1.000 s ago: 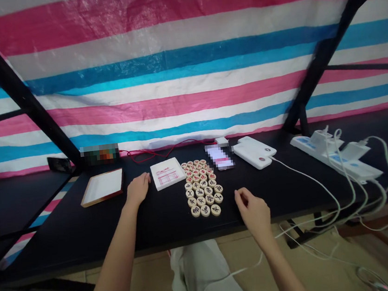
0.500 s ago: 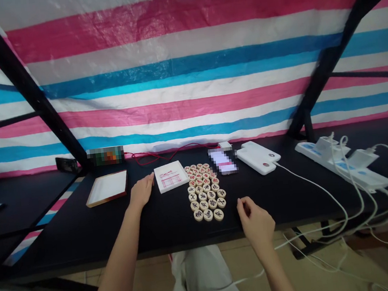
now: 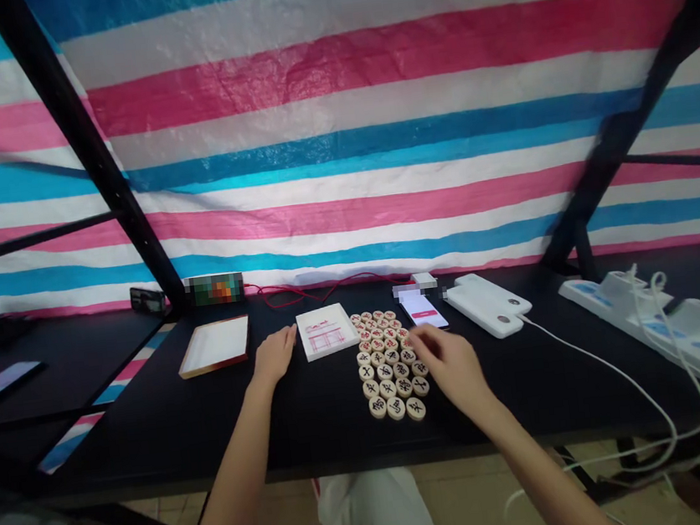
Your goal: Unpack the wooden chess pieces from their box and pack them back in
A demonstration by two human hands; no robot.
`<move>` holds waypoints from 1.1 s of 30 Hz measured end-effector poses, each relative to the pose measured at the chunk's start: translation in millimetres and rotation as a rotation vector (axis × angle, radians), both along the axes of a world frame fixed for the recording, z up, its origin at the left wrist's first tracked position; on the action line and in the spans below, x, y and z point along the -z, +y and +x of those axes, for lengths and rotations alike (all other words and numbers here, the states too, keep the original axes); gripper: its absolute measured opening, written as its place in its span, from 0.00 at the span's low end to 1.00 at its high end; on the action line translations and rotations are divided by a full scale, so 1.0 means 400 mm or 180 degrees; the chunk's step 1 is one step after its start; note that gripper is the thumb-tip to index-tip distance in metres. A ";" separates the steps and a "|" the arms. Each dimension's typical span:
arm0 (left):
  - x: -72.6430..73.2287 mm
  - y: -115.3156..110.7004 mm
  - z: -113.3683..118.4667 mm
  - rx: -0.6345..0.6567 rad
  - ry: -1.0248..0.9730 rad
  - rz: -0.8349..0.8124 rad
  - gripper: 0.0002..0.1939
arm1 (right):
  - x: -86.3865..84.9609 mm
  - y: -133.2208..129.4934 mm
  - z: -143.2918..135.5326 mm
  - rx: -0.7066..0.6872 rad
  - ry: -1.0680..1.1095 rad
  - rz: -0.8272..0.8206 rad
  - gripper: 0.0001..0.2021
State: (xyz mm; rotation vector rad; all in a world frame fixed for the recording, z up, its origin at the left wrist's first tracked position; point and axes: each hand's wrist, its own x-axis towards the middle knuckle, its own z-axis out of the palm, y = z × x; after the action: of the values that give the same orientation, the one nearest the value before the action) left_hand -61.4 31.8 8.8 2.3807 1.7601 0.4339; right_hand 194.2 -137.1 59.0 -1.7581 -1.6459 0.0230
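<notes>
My right hand (image 3: 453, 364) covers part of the round pieces (image 3: 385, 371) on their right side. The power strip (image 3: 661, 328) is cut by the right edge of my view.

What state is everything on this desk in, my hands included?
Left hand: resting on the desk, holding nothing visible.
Right hand: at the pieces' right edge; grip unclear.
Round pieces: laid out in rows, characters up.
Shallow box: open, inside facing up.
Phone near the pieces: flat, screen lit.
White device: cable attached.
Power strip: plugs inserted.
</notes>
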 end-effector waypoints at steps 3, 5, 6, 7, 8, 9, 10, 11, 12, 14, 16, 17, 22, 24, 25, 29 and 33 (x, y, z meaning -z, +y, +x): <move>0.000 0.001 0.000 -0.0014 0.0057 0.0015 0.28 | -0.073 0.170 -0.079 -0.0908 -0.1068 0.0063 0.11; -0.002 0.000 0.001 -0.0021 0.0066 0.0019 0.27 | -0.082 0.288 -0.135 -0.1173 -0.1897 -0.0356 0.14; -0.003 -0.001 0.001 0.0000 0.0065 0.0014 0.27 | -0.078 0.339 -0.160 -0.1293 -0.2210 -0.0678 0.16; -0.003 -0.002 0.002 -0.0002 0.0055 0.0018 0.27 | -0.071 0.383 -0.182 -0.1426 -0.2396 -0.1038 0.18; -0.003 -0.002 0.002 -0.0013 0.0056 0.0012 0.27 | -0.061 0.419 -0.200 -0.1472 -0.2493 -0.1354 0.20; -0.003 -0.001 0.002 -0.0004 0.0063 -0.0006 0.27 | -0.052 0.446 -0.215 -0.1518 -0.2536 -0.1605 0.22; -0.002 0.000 0.002 -0.0003 0.0068 0.0013 0.27 | -0.043 0.465 -0.225 -0.1540 -0.2537 -0.1780 0.23; -0.001 0.002 0.003 0.0013 0.0079 0.0016 0.27 | -0.035 0.479 -0.231 -0.1548 -0.2525 -0.1887 0.24; 0.000 0.004 0.003 0.0016 0.0092 0.0016 0.27 | -0.028 0.487 -0.234 -0.1561 -0.2513 -0.1946 0.24; 0.001 0.008 0.005 0.0012 0.0114 0.0010 0.26 | -0.019 0.496 -0.231 -0.1600 -0.2508 -0.2034 0.22; 0.001 0.011 0.007 0.0005 0.0125 -0.0019 0.26 | -0.014 0.502 -0.222 -0.1618 -0.2527 -0.2113 0.19; 0.001 0.012 0.007 0.0010 0.0122 -0.0026 0.25 | -0.012 0.504 -0.217 -0.1613 -0.2539 -0.2126 0.18; 0.002 0.010 0.006 0.0026 0.0110 -0.0018 0.23 | -0.029 0.493 -0.198 -0.1559 -0.2535 -0.1956 0.13; 0.004 0.008 0.004 0.0048 0.0119 0.0012 0.24 | -0.054 0.473 -0.186 -0.1538 -0.2440 -0.1772 0.13; 0.004 0.007 0.004 0.0053 0.0130 0.0030 0.24 | -0.070 0.460 -0.176 -0.1543 -0.2343 -0.1639 0.13; 0.003 0.003 0.004 0.0021 0.0162 0.0052 0.26 | -0.151 0.374 -0.103 -0.1742 -0.1653 -0.0976 0.10; -0.003 0.000 0.007 0.0019 0.0140 -0.0001 0.27 | -0.226 0.235 0.007 -0.1999 -0.0763 -0.0716 0.11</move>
State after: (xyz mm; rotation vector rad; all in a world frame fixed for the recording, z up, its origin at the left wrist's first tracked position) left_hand -58.6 31.8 10.1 2.4126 1.7707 0.3833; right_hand 197.1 -43.0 149.3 -1.3637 -2.3945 0.3070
